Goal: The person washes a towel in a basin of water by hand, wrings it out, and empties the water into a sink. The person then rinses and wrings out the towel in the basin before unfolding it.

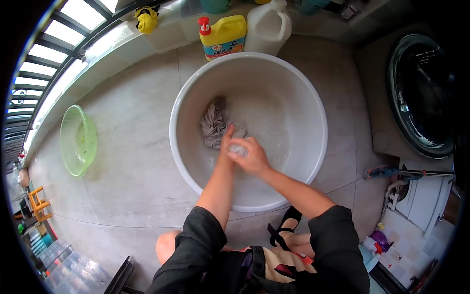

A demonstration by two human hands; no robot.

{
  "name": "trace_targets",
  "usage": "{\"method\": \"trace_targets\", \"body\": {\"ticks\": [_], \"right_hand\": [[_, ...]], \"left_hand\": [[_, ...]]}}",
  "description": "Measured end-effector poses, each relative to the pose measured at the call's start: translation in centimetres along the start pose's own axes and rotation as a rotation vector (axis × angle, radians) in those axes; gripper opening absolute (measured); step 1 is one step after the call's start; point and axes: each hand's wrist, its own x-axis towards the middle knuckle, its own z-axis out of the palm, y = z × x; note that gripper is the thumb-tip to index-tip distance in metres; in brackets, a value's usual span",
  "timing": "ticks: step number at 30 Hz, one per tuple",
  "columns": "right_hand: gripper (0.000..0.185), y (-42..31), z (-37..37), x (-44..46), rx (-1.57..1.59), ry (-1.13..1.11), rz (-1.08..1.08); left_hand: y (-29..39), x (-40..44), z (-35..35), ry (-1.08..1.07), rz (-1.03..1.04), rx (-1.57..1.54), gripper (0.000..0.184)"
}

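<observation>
A large white basin point(320, 142) stands on the floor in front of me. Inside it, left of the middle, lies a wet, crumpled light-grey cloth point(214, 126). My left hand point(227, 143) is at the near side of the cloth, a bunched part of it against the palm. Facing it, my right hand point(253, 158) has its fingers curled over the same bunched part, so the two hands press together on it. Shallow water seems to cover the basin's bottom. Part of the cloth is hidden by my hands.
Behind the basin stand a yellow bottle point(230, 32) with a red pump and a white jug point(267, 29). A green translucent basin point(78, 142) is at the left. To the right is a front-loading washing machine point(379, 98). Clear plastic boxes point(78, 269) sit lower left.
</observation>
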Motion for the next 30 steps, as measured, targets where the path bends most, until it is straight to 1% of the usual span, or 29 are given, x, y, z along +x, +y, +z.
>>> {"method": "trace_targets", "body": {"ticks": [2, 3, 4, 5, 6, 7, 8, 9, 10, 11, 12, 13, 15, 16, 17, 18, 19, 20, 21, 22, 23, 24, 26, 27, 28, 29, 30], "right_hand": [[0.026, -0.1, 0.8, -0.5, -0.155, 0.001, 0.071], [0.025, 2.5, 0.7, 1.3, -0.19, 0.068, 0.253], [0.026, 5.6, -0.6, 3.6, -0.299, 0.077, 0.325], [0.028, 8.4, -2.1, 4.9, -0.403, 0.079, 0.407], [0.028, 10.4, -3.2, 6.0, -0.611, 0.155, 0.285], [0.027, 11.4, -3.7, 6.1, -0.822, 0.224, 0.165], [0.027, 12.2, -3.4, 5.0, -0.823, 0.207, 0.171], [0.026, 12.4, -3.4, 4.5, -0.687, 0.328, 0.312], [0.028, 13.1, -3.3, 4.3, -0.541, 0.458, 0.443], [0.037, 13.6, -2.1, 3.2, -0.426, 0.392, 0.335], [0.037, 12.0, -1.3, 2.5, -0.301, 0.287, 0.273], [0.037, 9.0, -0.5, 1.5, -0.178, 0.173, 0.222], [0.026, 1.0, -0.4, -0.2, 0.049, -0.048, 0.197], [0.026, 0.3, -0.2, -0.4, 0.049, -0.05, 0.199], [0.025, -0.2, 0.0, -0.6, -0.016, -0.037, 0.216], [0.025, -0.4, 0.2, -0.7, -0.082, -0.024, 0.231], [0.031, 2.4, 0.0, 0.7, -0.334, 0.004, 0.353], [0.032, 5.1, -1.0, 2.1, -0.388, 0.027, 0.361], [0.035, 7.1, -2.5, 3.1, -0.444, 0.047, 0.373], [0.032, 8.2, -3.8, 3.8, -0.573, 0.061, 0.37], [0.03, 9.0, -4.9, 3.9, -0.701, 0.078, 0.368], [0.03, 9.0, -6.3, 3.6, -0.7, 0.074, 0.369], [0.026, 7.7, -8.7, 4.2, -1.241, -0.143, 0.409], [0.026, 8.4, -8.5, 4.4, -1.243, -0.14, 0.411], [0.027, 9.5, -8.1, 4.1, -1.249, -0.088, 0.251], [0.03, 10.5, -7.7, 3.9, -1.247, -0.037, 0.087], [0.03, 10.4, -6.4, 3.5, -1.247, -0.041, 0.086]], "left_hand": [[-1.0, -0.3, -0.9, -0.221, -0.126, -0.108, 0.038], [-2.9, -0.5, 1.0, -0.003, 0.056, -0.019, 0.034], [-3.9, -0.5, 3.1, 0.206, 0.25, 0.072, 0.031], [-4.5, -1.2, 4.0, 0.267, 0.209, 0.181, 0.037], [-3.7, -1.3, 4.4, 0.274, 0.214, 0.189, 0.037], [-2.7, -1.4, 4.8, 0.248, 0.205, 0.294, 0.044], [-2.6, -2.1, 5.1, 0.225, 0.193, 0.389, 0.051], [-1.9, -3.7, 7.9, 0.387, 0.179, 0.353, 0.057], [-1.7, -3.5, 8.1, 0.372, 0.186, 0.361, 0.057], [-1.7, -3.2, 7.9, 0.442, 0.175, 0.341, 0.052], [-1.8, -2.8, 7.3, 0.516, 0.157, 0.317, 0.047], [-1.8, -2.1, 6.0, 0.517, 0.146, 0.311, 0.047], [-0.9, 0.2, 1.5, 0.352, 0.14, 0.02, 0.053], [-1.0, 1.5, -2.5, 0.355, 0.14, 0.018, 0.053], [-1.4, 2.7, -6.9, 0.008, 0.107, -0.003, 0.049], [-2.4, 0.7, -2.7, 0.121, 0.163, 0.018, 0.044], [-3.3, -1.5, 2.0, 0.236, 0.215, 0.046, 0.04], [-3.7, -1.7, 4.0, 0.235, 0.224, 0.051, 0.04], [-4.0, -1.6, 5.1, 0.207, 0.277, 0.188, 0.038], [-4.2, -1.8, 5.7, 0.183, 0.324, 0.321, 0.035], [-3.0, -2.4, 5.8, 0.251, 0.198, 0.487, 0.046], [-1.8, -3.1, 6.7, 0.255, 0.198, 0.487, 0.046], [0.8, -3.8, 9.0, 0.491, 0.099, 0.523, 0.052], [1.7, -3.3, 7.7, 0.498, 0.086, 0.495, 0.054], [2.2, -3.3, 7.4, 0.5, 0.075, 0.493, 0.054], [2.7, -3.4, 7.1, 0.534, 0.104, 0.567, 0.052], [3.0, -3.4, 7.1, 0.567, 0.139, 0.642, 0.051]]}}
